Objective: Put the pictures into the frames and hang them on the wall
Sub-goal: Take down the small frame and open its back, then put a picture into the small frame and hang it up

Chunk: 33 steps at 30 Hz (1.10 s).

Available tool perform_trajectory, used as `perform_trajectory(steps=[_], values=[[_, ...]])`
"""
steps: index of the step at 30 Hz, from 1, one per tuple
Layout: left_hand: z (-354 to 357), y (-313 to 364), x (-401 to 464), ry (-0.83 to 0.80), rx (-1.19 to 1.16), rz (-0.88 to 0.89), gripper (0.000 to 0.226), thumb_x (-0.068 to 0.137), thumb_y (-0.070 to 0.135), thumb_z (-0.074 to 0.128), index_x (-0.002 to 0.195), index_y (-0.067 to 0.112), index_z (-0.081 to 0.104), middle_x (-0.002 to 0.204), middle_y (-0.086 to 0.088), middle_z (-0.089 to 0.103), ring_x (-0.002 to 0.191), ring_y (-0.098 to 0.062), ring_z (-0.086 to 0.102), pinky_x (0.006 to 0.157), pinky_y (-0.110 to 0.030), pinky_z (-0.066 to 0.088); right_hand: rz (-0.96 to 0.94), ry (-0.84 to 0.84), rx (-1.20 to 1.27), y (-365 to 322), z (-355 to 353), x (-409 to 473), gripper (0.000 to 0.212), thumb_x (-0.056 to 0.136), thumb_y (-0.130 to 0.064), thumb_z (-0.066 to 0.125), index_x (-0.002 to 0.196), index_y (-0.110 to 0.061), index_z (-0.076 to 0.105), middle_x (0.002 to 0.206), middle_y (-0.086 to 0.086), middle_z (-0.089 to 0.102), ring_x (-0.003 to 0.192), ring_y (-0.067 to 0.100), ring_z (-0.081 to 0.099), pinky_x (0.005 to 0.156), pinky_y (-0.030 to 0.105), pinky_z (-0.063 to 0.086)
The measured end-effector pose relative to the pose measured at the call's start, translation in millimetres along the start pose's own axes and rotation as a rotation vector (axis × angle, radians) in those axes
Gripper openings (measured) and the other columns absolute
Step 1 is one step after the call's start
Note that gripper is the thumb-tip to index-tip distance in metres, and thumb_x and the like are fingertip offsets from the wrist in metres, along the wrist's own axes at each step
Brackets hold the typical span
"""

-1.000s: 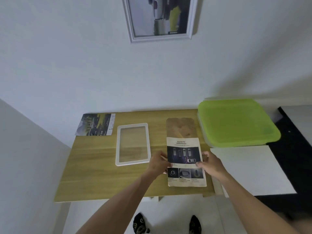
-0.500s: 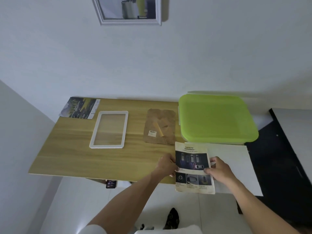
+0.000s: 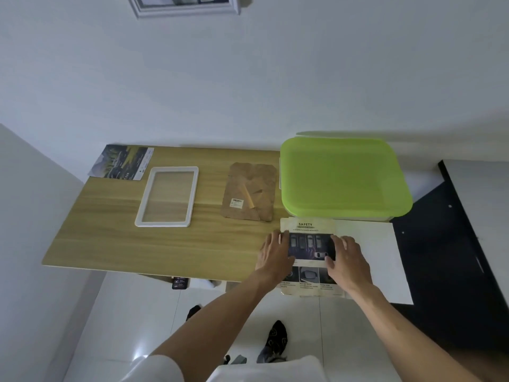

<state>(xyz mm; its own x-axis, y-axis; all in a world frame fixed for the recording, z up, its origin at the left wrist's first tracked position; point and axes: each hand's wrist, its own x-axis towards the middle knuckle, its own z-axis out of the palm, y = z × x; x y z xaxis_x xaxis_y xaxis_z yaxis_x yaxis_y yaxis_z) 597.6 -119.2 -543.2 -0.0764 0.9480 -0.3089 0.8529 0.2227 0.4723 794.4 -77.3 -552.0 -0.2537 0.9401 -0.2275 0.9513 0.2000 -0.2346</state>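
Glossy SAFETY picture [image 3: 308, 228] is lying under your left hand [image 3: 274, 253] and right hand [image 3: 345, 257], fingers spread flat; you're wanting even pressure, sliding toward the white frame [image 3: 143, 216].

Dim, bluish, soft light (wide-angle bending at edges), glare on floor [image 3: 137, 351].
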Motion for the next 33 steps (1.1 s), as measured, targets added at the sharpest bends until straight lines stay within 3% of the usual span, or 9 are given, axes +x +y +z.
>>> perform_trajectory(steps=[3,7,12,17,23,27,33], values=[[11.3,-5.5,0.8,-0.067,0.171,0.175,0.073,0.092,0.030,0.062,0.152,0.008,0.024,0.160,-0.011,0.015,0.146,-0.028,0.017,0.118,-0.040,0.023,-0.138,0.035,-0.047,3.3,9.4,3.1,0.054,0.094,-0.030,0.060,0.142,-0.010,0.048,0.145,0.017,0.045,0.131,0.035,0.047,0.097,0.044,0.050],[22.7,-10.5,5.5,-0.152,0.234,0.165,0.074,0.096,0.030,0.058,0.154,0.008,0.018,0.164,-0.010,0.006,0.150,-0.028,0.006,0.122,-0.041,0.014,-0.175,-0.051,-0.099,4.9,15.9,2.6,0.057,0.099,-0.037,0.051,0.150,-0.015,0.039,0.156,0.014,0.033,0.142,0.031,0.035,0.111,0.041,0.038],[16.6,-12.4,3.0,-0.118,0.190,0.206,0.068,0.097,0.031,0.055,0.153,0.009,0.024,0.163,-0.010,0.011,0.150,-0.029,0.009,0.122,-0.045,0.015,-0.221,0.033,-0.135,6.5,15.2,1.0,0.053,0.088,-0.030,0.067,0.135,-0.007,0.056,0.140,0.021,0.051,0.125,0.038,0.054,0.098,0.046,0.050],[-10.0,-27.3,-2.4,0.061,0.076,0.240,0.042,0.099,0.031,0.048,0.136,0.009,0.049,0.144,-0.009,0.046,0.135,-0.026,0.038,0.110,-0.041,0.034,-0.418,0.203,-0.058,-15.6,2.5,7.7,0.035,0.084,-0.021,0.072,0.115,-0.005,0.066,0.117,0.012,0.063,0.104,0.030,0.064,0.080,0.040,0.057],[-66.6,-79.8,0.6,0.242,0.049,0.139,0.039,0.097,0.038,0.049,0.127,0.013,0.056,0.127,-0.004,0.058,0.118,-0.025,0.054,0.089,-0.041,0.050,-0.615,0.185,0.065,-95.5,-9.3,39.4,0.036,0.091,-0.027,0.066,0.123,-0.011,0.064,0.119,0.009,0.063,0.104,0.024,0.064,0.083,0.033,0.058],[-116.5,-130.1,3.1,0.313,0.052,0.060,0.040,0.097,0.037,0.050,0.130,0.014,0.055,0.126,-0.003,0.058,0.117,-0.025,0.054,0.086,-0.040,0.050,-0.632,0.182,0.118,-165.2,-17.1,68.0,0.038,0.090,-0.029,0.067,0.122,-0.009,0.063,0.117,0.011,0.063,0.097,0.027,0.067,0.077,0.036,0.060],[-185.2,-224.1,11.9,0.365,0.086,-0.061,0.039,0.098,0.036,0.048,0.130,0.015,0.054,0.128,-0.003,0.056,0.116,-0.024,0.054,0.087,-0.039,0.048,-0.620,0.170,0.111,-268.7,-13.6,112.5,0.039,0.091,-0.033,0.066,0.122,-0.010,0.063,0.121,0.010,0.062,0.105,0.028,0.065,0.077,0.038,0.060]])
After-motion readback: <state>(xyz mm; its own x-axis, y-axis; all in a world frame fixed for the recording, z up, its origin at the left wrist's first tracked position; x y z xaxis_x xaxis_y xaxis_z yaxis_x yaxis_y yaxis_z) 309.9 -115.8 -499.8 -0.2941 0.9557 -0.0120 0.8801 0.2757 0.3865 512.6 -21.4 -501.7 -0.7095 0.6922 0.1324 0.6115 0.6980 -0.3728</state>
